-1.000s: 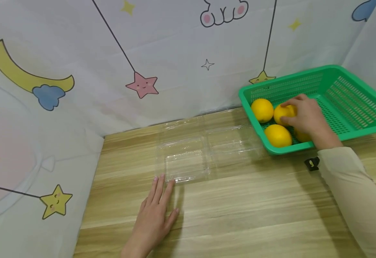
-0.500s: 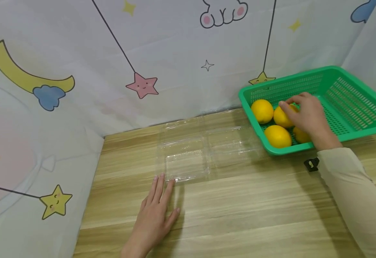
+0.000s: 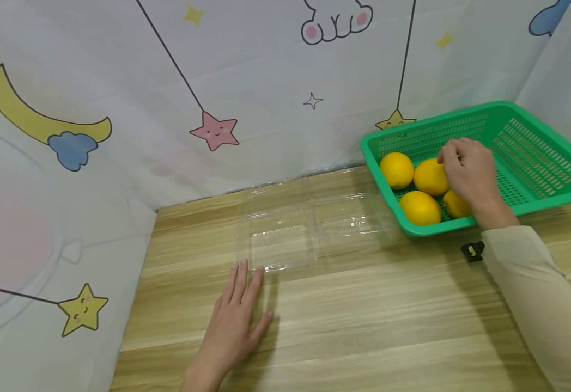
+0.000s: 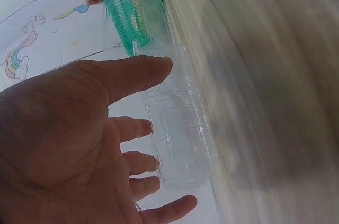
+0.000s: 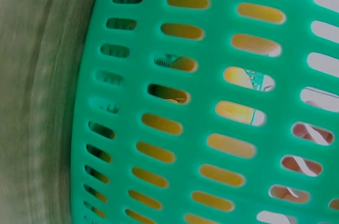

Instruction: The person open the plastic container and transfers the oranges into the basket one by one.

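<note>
My left hand [image 3: 236, 318] lies with straight fingers at the near edge of a clear plastic box [image 3: 281, 245]. In the left wrist view, fingertips [image 4: 144, 187] are close beside that box [image 4: 183, 128]; contact is hard to confirm. Another clear box section [image 3: 349, 220] adjoins it on the right. Inside the green basket [image 3: 555, 198], my right hand [image 3: 472, 171] is above and beside several oranges [image 3: 431, 177], its fingers loosely bent. No fruit shows in its grasp, though its palm side is hidden. In the right wrist view, the slotted basket wall [image 5: 201, 113] covers most of the hand.
The wooden table [image 3: 364, 326] meets a printed cloth backdrop [image 3: 266, 81] behind and at the left. A small black object [image 3: 473, 251] is by the right sleeve [image 3: 535, 288]. The basket stands at the back right, beside the boxes.
My right hand has let go of an orange in the basket and shifted slightly right, its fingers now bent in. The left hand has barely moved.
</note>
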The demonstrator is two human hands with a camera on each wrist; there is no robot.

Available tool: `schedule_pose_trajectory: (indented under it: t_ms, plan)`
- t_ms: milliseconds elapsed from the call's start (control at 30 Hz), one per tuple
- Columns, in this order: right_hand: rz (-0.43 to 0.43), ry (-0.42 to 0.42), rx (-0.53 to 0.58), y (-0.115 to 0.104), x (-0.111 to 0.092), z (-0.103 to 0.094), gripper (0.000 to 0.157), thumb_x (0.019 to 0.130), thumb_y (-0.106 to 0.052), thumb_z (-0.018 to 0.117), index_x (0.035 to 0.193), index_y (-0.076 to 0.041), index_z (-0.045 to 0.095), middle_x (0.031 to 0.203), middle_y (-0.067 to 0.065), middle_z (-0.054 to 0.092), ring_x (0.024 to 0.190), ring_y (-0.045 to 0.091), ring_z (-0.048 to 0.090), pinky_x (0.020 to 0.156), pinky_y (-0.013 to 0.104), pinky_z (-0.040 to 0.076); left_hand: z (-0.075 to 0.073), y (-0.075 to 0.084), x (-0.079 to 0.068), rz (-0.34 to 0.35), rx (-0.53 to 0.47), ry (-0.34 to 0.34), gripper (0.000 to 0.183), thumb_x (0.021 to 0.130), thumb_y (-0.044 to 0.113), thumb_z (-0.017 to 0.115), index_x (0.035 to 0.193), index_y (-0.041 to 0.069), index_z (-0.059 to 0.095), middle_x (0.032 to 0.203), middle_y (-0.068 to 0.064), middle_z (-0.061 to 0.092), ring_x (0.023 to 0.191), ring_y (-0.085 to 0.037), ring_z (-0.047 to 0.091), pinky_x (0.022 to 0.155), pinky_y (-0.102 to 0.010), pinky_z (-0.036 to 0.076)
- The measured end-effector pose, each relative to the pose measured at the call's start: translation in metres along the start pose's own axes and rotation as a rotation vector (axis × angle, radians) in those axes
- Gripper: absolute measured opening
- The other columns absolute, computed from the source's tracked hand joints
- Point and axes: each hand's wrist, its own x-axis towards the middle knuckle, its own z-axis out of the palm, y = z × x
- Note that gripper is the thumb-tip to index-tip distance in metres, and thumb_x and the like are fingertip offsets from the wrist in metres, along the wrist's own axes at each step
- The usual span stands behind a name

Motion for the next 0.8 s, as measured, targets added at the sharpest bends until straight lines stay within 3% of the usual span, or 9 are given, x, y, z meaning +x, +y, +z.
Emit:
schedule_pose_trajectory:
  t_ms: [133,433,633,800]
  plan:
    - [0.011,-0.004,0.018,0.0000,-0.0009,-0.0011,0.052,0.104,-0.020,0.030,0.084,0.007,0.070,0.116,0.027,0.065,0.100,0.042,0.050,0.079,0.047,0.030,0.0002,-0.0011,0.0037,0.009,0.008,0.011,0.084,0.097,0.030,0.076,0.166,0.009,0.034,0.175,-0.023,0.019,0.161,-0.045,0.020,0.108,-0.073,0.044]
    - [-0.003,0.008,0.021,-0.0029,-0.0039,0.0005,0.054,0.100,-0.018,0.035,0.066,0.007,0.069,0.108,0.027,0.066,0.107,0.048,0.051,0.086,0.054,0.033,0.0006,-0.0020,0.0053,-0.011,0.004,-0.010,0.085,0.099,0.032,0.075,0.168,0.009,0.031,0.175,-0.023,0.016,0.162,-0.044,0.016,0.108,-0.074,0.042]
    - [-0.020,0.002,-0.002,-0.0060,-0.0028,0.0004,0.050,0.100,-0.019,0.038,0.075,0.008,0.072,0.111,0.029,0.067,0.105,0.048,0.052,0.089,0.058,0.035,-0.0007,-0.0016,0.0065,-0.027,-0.009,-0.023,0.085,0.099,0.032,0.075,0.168,0.009,0.030,0.176,-0.022,0.013,0.163,-0.044,0.012,0.111,-0.074,0.039]
    - [-0.026,-0.019,-0.066,-0.0056,-0.0012,0.0013,0.049,0.108,-0.031,0.049,0.083,0.006,0.069,0.113,0.031,0.068,0.100,0.045,0.052,0.087,0.055,0.034,-0.0014,-0.0018,0.0051,-0.026,-0.032,-0.010,0.085,0.099,0.032,0.074,0.168,0.009,0.030,0.176,-0.022,0.012,0.163,-0.044,0.011,0.115,-0.074,0.035]
